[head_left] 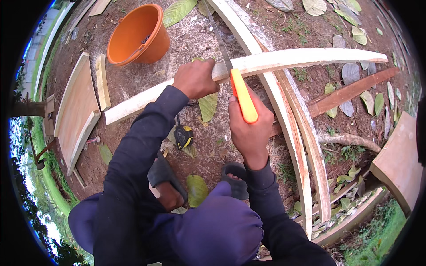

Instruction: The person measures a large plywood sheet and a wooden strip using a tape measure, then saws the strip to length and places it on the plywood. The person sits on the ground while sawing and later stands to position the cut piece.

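A long pale wooden batten (306,57) lies crosswise over two other lengths of timber (293,128). My left hand (196,79) is closed around the batten, left of the saw. In my right hand (251,126) is the yellow-and-orange handle of a hand saw (224,48). Its thin blade points away from me and crosses the batten just right of my left hand; how deep it sits in the wood I cannot tell. Below my left hand, a black-and-yellow tape measure (183,136) rests on the ground.
An orange bucket (140,37) stands at the far left. A hammer (41,157) and a wooden panel (77,113) are at the left. To the right lie a reddish-brown plank (353,91) and another board (397,159). Dry leaves are scattered over the soil around my sandalled feet.
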The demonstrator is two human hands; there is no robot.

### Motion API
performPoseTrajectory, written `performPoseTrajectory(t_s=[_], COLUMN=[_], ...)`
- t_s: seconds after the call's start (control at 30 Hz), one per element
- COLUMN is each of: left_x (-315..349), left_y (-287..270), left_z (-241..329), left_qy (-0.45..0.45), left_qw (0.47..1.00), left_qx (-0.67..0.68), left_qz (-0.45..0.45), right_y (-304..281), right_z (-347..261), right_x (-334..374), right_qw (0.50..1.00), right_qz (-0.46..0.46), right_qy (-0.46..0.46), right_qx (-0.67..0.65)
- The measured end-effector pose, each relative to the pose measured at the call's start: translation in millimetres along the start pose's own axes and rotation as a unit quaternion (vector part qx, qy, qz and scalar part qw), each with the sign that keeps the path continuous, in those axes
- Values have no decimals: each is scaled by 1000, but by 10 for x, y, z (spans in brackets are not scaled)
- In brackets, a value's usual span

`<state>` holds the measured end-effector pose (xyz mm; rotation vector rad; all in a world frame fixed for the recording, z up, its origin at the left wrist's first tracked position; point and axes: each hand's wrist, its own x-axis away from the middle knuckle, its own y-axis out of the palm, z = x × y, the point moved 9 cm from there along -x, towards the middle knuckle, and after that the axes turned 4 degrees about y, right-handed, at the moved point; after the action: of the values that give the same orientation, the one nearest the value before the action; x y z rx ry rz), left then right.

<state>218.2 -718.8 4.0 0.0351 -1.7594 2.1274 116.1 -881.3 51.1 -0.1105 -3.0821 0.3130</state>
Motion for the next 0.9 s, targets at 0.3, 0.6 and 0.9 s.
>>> performPoseTrajectory(t_s=[0.3,0.6,0.9], left_x=[144,363,511], left_y=[28,-199,57], left_z=[20,-45,-493], left_qy=[-19,38,-69], left_qw=[1000,991,995], left_qx=[1,-6,-62], left_qz=[-22,131,35], right_y=[-588,-129,-678], right_z=[148,-44,244], right_x=[1328,167,1307], right_qw=[999,995,996], right_qz=[-32,85,-7], right_qy=[22,-19,84], right_qx=[24,-44,33])
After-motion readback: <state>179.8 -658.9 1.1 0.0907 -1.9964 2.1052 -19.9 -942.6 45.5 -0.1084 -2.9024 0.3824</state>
